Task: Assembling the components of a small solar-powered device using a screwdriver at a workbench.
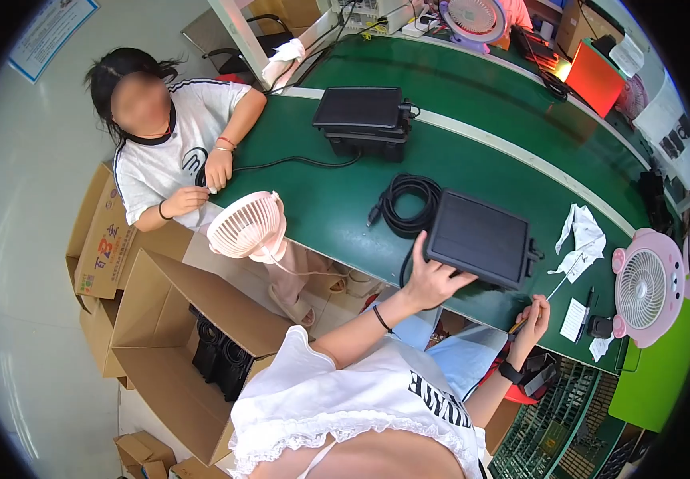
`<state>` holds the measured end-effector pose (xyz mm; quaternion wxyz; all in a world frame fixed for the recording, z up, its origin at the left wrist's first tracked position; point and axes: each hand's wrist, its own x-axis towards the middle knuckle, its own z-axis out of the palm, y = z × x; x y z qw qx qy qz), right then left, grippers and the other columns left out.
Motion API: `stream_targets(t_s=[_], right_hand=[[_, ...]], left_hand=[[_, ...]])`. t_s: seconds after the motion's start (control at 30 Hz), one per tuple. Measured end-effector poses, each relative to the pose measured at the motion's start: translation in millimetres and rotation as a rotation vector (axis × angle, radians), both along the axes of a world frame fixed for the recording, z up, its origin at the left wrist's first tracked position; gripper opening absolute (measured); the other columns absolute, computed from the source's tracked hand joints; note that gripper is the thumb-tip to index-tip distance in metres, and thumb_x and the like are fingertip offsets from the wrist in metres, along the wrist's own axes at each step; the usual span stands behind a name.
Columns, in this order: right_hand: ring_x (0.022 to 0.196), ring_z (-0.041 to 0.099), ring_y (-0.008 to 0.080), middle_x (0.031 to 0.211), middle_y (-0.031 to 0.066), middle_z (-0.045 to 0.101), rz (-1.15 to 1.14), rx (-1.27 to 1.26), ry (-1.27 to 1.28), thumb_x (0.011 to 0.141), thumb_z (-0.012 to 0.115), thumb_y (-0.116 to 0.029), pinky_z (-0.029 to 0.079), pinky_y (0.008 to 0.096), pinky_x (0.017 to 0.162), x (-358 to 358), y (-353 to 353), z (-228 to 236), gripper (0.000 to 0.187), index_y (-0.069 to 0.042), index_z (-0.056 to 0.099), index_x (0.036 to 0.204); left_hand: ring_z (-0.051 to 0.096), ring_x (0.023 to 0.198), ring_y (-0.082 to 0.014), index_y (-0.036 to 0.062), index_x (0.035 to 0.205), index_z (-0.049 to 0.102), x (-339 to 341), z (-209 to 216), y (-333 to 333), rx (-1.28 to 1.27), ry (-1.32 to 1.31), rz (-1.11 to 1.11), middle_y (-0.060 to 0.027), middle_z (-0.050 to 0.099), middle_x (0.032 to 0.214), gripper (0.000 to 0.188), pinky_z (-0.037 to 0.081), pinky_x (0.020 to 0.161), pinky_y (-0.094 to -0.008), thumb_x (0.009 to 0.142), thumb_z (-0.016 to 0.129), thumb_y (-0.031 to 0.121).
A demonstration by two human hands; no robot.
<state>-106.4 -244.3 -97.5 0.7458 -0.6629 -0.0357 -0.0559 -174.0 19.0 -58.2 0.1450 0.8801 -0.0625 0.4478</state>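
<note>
A flat black plastic box (pixel 479 238) with latch-like tabs on its right side lies on the green table in front of me. My left hand (pixel 433 279) grips its near left corner, one finger along the left edge and the thumb on the near edge. Beside the box sits a coiled black cable (pixel 405 206) with a plug at its end. In my right hand (pixel 530 316), to the right of the box, is a screwdriver (pixel 557 287); its thin shaft points away from me, over the table. The fingers are closed round its handle, which is mostly hidden.
Stacked black boxes (pixel 361 120) stand farther back. A co-worker (pixel 177 144) sits at the left, fingers on a black cable. Fans stand at the left edge, a pink one (pixel 249 226), and at the right (pixel 644 287). Tissue (pixel 580 239) and a paper slip (pixel 573 319) lie rightward. An open carton (pixel 177 319) holds black items.
</note>
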Motion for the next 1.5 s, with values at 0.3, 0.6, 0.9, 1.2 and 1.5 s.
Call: stream_targets(t_s=[0.3,0.6,0.9,1.2,1.5], right_hand=[[0.064,0.044,0.0037,0.114,0.0046,0.058,-0.008,-0.004,-0.014,0.103,0.052,-0.013,0.040,0.0196,0.052,0,0,0,0.012,-0.004,0.058,0.107],[0.063,0.044,0.0037,0.113,0.0055,0.058,0.014,-0.096,-0.059,0.103,0.052,-0.013,0.041,0.0195,0.052,2,0,-6,0.011,-0.004,0.056,0.107],[0.062,0.045,0.0039,0.110,0.0055,0.058,0.007,-0.143,-0.074,0.103,0.052,-0.013,0.041,0.0195,0.052,2,-2,-7,0.010,-0.003,0.055,0.106],[0.064,0.047,0.0041,0.109,0.0061,0.059,0.015,-0.193,-0.093,0.103,0.053,-0.012,0.042,0.0194,0.052,6,3,-4,0.010,-0.002,0.056,0.104],[0.062,0.047,0.0042,0.105,0.0056,0.060,-0.009,-0.167,-0.087,0.102,0.055,-0.013,0.042,0.0195,0.053,7,5,-4,0.012,-0.001,0.058,0.104]], left_hand=[[0.052,0.118,-0.0272,0.0244,0.102,0.077,-3,10,52,0.064,-0.038,0.248,-0.0031,0.063,0.110,0.028,0.033,0.105,-0.0647,0.075,0.069,0.019],[0.050,0.120,-0.0264,0.0250,0.115,0.071,17,6,62,0.115,-0.025,0.325,-0.0026,0.060,0.119,0.038,0.033,0.105,-0.0653,0.078,0.066,0.016],[0.045,0.126,-0.0281,0.0216,0.123,0.066,27,6,72,0.041,0.017,0.250,-0.0047,0.056,0.124,0.045,0.027,0.108,-0.0677,0.079,0.076,0.025],[0.055,0.099,-0.0256,0.0146,0.107,0.058,-40,-29,24,-0.248,-0.024,-0.174,-0.0042,0.058,0.112,0.033,0.044,0.088,-0.0396,0.078,0.072,0.008],[0.062,0.078,-0.0273,0.0088,0.091,0.059,-143,-163,79,-0.491,0.494,0.007,-0.0068,0.062,0.086,0.014,0.051,0.071,-0.0384,0.082,0.069,0.010]])
